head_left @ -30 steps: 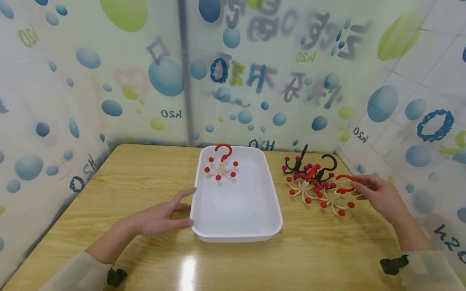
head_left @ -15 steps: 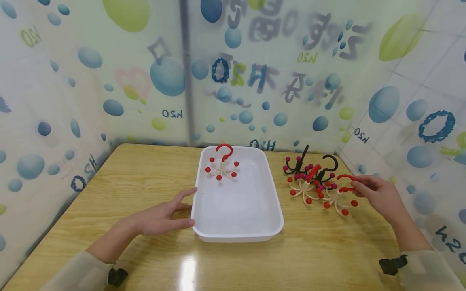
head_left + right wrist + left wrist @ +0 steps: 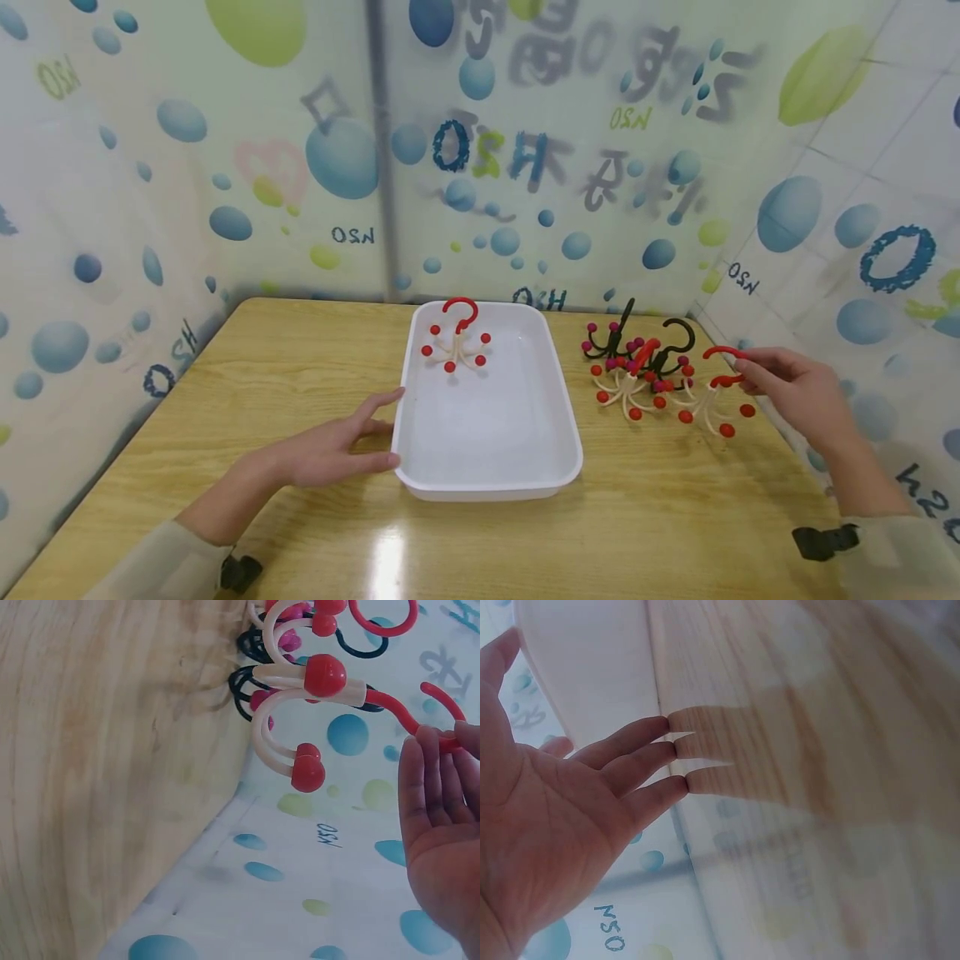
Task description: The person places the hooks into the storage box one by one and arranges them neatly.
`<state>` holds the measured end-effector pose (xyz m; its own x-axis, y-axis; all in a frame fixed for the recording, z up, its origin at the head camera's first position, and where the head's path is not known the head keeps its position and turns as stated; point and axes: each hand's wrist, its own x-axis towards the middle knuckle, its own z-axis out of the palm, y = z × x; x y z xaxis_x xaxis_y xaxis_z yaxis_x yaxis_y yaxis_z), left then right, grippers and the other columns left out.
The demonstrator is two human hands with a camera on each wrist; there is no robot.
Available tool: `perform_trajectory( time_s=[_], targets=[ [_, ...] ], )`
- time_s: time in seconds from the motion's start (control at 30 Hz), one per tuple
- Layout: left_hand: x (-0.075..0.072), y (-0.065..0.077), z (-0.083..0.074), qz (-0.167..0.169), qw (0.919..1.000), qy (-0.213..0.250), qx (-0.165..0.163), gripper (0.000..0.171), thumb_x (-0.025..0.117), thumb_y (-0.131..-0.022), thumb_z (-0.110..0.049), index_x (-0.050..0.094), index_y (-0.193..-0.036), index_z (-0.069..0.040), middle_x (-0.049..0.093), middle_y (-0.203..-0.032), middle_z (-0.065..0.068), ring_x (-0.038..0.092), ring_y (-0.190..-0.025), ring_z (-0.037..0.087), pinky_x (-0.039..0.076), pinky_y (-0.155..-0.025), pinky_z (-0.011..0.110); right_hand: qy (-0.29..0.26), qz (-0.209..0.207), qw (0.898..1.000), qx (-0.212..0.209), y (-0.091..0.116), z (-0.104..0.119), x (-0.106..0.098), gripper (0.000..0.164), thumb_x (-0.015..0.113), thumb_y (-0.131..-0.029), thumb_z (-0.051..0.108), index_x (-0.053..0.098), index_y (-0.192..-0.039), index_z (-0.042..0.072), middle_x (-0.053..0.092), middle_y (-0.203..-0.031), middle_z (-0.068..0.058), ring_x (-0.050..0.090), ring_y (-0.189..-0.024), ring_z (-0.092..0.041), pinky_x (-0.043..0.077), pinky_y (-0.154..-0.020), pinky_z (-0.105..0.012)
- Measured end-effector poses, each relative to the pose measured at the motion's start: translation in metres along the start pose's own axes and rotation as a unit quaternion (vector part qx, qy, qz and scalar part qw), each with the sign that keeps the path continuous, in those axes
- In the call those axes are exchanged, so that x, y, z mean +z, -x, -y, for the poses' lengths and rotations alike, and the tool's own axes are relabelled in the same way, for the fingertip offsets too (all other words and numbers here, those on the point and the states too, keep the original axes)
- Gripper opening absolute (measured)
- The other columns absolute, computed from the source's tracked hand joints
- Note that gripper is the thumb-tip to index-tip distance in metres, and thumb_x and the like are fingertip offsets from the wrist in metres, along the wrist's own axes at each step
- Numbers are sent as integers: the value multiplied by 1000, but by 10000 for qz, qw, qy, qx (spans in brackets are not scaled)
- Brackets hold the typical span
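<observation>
My right hand (image 3: pixel 802 396) pinches the red hook end of a multi-arm hanger hook (image 3: pixel 707 403). Below that end hang curved cream arms tipped with red balls; in the right wrist view, thumb and fingers meet on the hook's red curve (image 3: pixel 401 712). Just left of it are another cream-and-red hanger hook (image 3: pixel 628 386) and two black ones (image 3: pixel 660 360) with magenta balls, bunched close together. With fingers spread, my left hand (image 3: pixel 322 450) touches the left side of a white tray (image 3: pixel 487 433). One cream-and-red hanger hook (image 3: pixel 458 346) stands at the tray's back left.
The wooden table (image 3: pixel 315 350) has its back edge near a bubble-patterned curtain (image 3: pixel 300 250). More of this sheeting (image 3: pixel 795 317) runs along the right side, close to my right hand.
My right hand has raised the cream-and-red hanger hook slightly and drawn it rightward, away from the bunch. My left hand and the tray stay in place.
</observation>
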<state>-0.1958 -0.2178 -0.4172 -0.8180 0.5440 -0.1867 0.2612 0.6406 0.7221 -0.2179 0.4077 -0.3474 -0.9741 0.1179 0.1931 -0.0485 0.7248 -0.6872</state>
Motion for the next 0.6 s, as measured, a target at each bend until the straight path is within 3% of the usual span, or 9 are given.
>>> perform_trajectory(
  time_s=[0.23, 0.6],
  targets=[
    [0, 0, 1, -9, 10000, -66, 49, 88, 63, -96, -56, 8, -162, -35, 53, -151, 8, 42, -145, 38, 32, -114, 66, -63, -91, 9997, -218, 13, 18, -5, 41, 64, -100, 42, 65, -122, 7, 72, -89, 13, 66, -76, -3, 54, -67, -14],
    [-1, 1, -2, 15, 10000, -40, 75, 87, 63, -97, -54, 8, -162, -35, 54, -151, 8, 42, -145, 38, 32, -114, 66, -22, 420, 9960, -783, 40, 58, 0, 31, 64, -102, 34, 68, -123, 11, 75, -95, 5, 71, -79, -8, 57, -66, -22]
  ],
)
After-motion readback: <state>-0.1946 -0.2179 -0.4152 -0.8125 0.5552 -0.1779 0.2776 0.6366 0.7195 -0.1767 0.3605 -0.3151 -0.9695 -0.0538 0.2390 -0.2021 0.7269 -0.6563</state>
